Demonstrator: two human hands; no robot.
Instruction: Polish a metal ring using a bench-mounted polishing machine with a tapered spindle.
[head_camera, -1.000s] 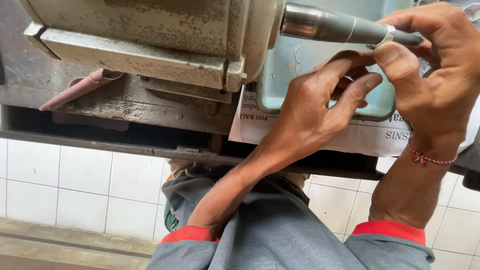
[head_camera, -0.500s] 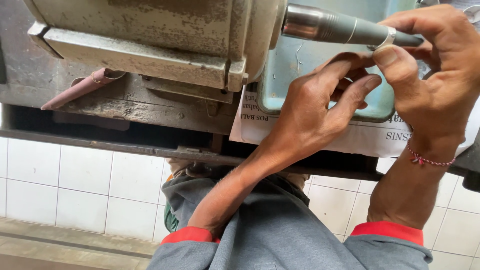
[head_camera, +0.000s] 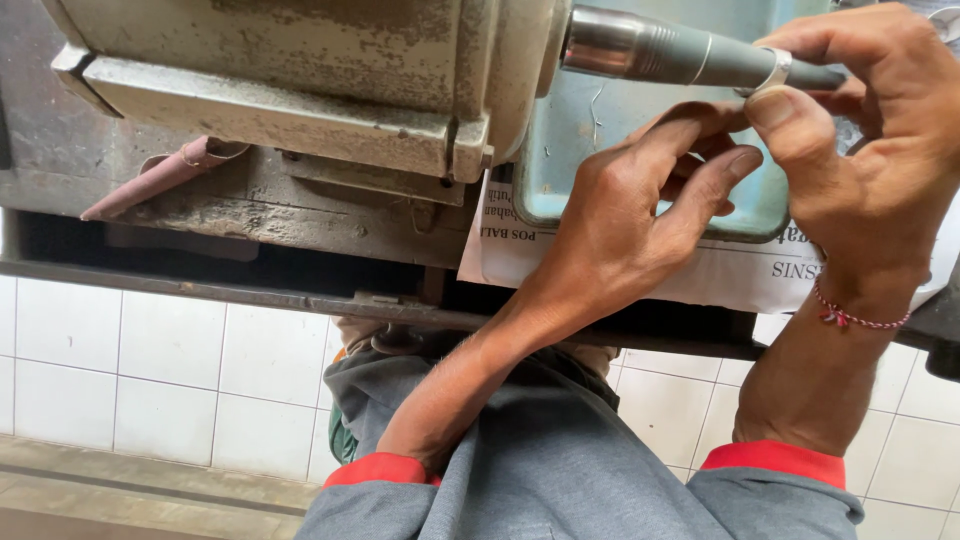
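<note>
Where the ring sits: while both hands meet at the tapered spindle (head_camera: 690, 55), a small silver ring (head_camera: 772, 70) is threaded on the spindle, near its thin end, far from the motor housing (head_camera: 300, 80).
Right hand: the right hand (head_camera: 870, 170) is closed around the ring; thumb and forefinger pinch it from two sides against the spindle.
Left hand: the left hand (head_camera: 620, 220) is half curled just under the spindle; its fingertips (head_camera: 745, 160) reach up to the ring and seem to steady it. I cannot tell if they really grip it.
Spindle: grey metal, cone shaped, coming out from the motor housing. If it turns or stands is not visible.
How the ring will handle: I judge it very light, stiff and smooth, so it can slip easily from the fingers. It is small, so the best hold is on its outer edge, with two fingertips opposite each other.
Under the spindle: a pale blue-green tray (head_camera: 640, 160) lies on a sheet of newspaper (head_camera: 720, 275).
Left of the motor housing: a brown paper cone (head_camera: 160, 180) lies on the dark worktop (head_camera: 250, 215).
Below the spindle: grey sleeves with red cuffs (head_camera: 770, 462) and a white tiled floor (head_camera: 150, 370).
</note>
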